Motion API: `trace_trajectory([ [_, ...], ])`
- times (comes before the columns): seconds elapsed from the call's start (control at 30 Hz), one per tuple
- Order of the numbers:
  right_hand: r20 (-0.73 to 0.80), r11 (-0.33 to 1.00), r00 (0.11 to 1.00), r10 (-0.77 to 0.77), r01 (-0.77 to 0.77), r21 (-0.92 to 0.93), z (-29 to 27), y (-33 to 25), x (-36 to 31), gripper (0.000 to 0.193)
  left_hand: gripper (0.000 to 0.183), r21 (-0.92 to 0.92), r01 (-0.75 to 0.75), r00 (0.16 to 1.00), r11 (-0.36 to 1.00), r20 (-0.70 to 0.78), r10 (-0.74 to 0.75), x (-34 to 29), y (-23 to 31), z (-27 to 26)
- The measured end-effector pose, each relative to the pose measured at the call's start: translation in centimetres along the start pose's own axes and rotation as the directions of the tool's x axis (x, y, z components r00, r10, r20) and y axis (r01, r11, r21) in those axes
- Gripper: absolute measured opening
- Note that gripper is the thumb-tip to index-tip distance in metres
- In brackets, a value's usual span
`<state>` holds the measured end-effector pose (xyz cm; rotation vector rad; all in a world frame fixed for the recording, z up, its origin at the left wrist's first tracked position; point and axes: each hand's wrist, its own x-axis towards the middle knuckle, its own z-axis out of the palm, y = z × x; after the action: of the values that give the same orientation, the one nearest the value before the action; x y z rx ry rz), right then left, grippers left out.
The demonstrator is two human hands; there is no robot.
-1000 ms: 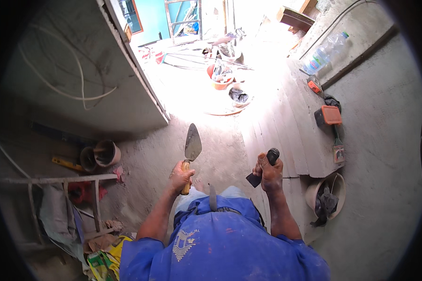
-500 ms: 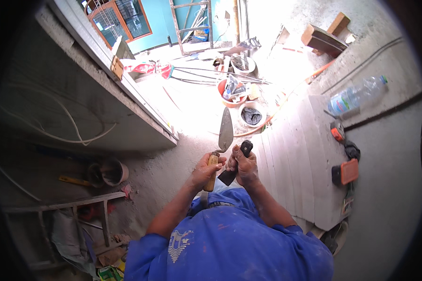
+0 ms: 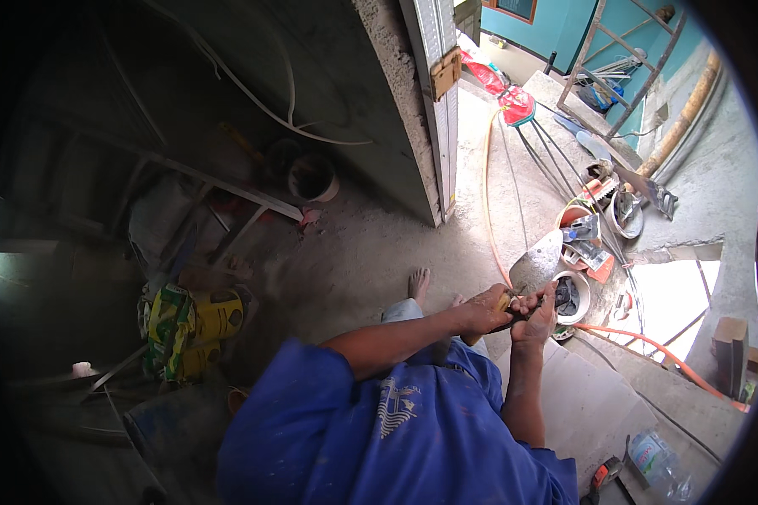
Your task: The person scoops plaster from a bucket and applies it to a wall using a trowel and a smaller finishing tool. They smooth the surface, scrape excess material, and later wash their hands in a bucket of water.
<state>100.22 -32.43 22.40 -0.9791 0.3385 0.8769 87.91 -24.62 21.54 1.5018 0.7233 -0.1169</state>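
My left hand (image 3: 485, 310) is closed round the wooden handle of a pointing trowel (image 3: 537, 263). The grey blade points up and away, toward the buckets. Close against it, my right hand (image 3: 534, 326) is closed too, its fingers raised by the base of the blade. A black-handled scraper is in that hand, mostly hidden now by the fingers; only a dark bit shows between the two hands. Just beyond the right hand stands a white bucket (image 3: 583, 301) with a dark lining or bag in it.
Tools fill a red bucket (image 3: 571, 215), and a handsaw (image 3: 648, 187) lies past it. An orange hose (image 3: 665, 358) runs along the right. A wall end with a metal frame (image 3: 434, 109) rises ahead. At left are a wooden ladder (image 3: 219, 195) and a yellow-green sack (image 3: 195, 328). A plastic bottle (image 3: 659, 463) lies lower right.
My view has swung to the left, so the doorway and buckets now sit farther right. Both hands have come closer together, and the scraper has become mostly hidden.
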Motion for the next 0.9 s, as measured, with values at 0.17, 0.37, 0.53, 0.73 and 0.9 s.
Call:
trace_trajectory([
  [0.17,-0.033,0.998,0.999,0.000,-0.002,-0.068,1.5,0.0,1.7,0.033,0.063,0.019,-0.009,0.996,1.000,-0.086,0.010,1.6,-0.3,-0.2],
  [0.37,-0.050,0.992,0.998,-0.032,0.026,-0.124,2.2,0.1,2.9,0.031,0.069,-0.006,0.062,0.995,0.998,-0.075,-0.062,1.7,0.9,-1.2],
  [0.53,0.079,0.975,0.992,0.094,-0.075,-0.209,2.4,0.2,4.7,0.028,0.068,-0.062,0.010,0.998,0.998,-0.069,-0.014,2.9,-1.7,-1.6],
  [0.73,0.011,0.972,0.987,0.159,-0.154,-0.175,2.1,-1.6,7.4,0.033,0.066,-0.155,0.059,0.997,0.986,-0.046,-0.067,2.0,0.8,-1.7],
  [0.9,-0.095,0.968,0.993,0.070,-0.091,-0.233,2.3,-0.9,7.6,0.045,0.068,-0.111,0.141,0.986,0.984,-0.079,-0.150,2.0,1.3,-0.9],
])
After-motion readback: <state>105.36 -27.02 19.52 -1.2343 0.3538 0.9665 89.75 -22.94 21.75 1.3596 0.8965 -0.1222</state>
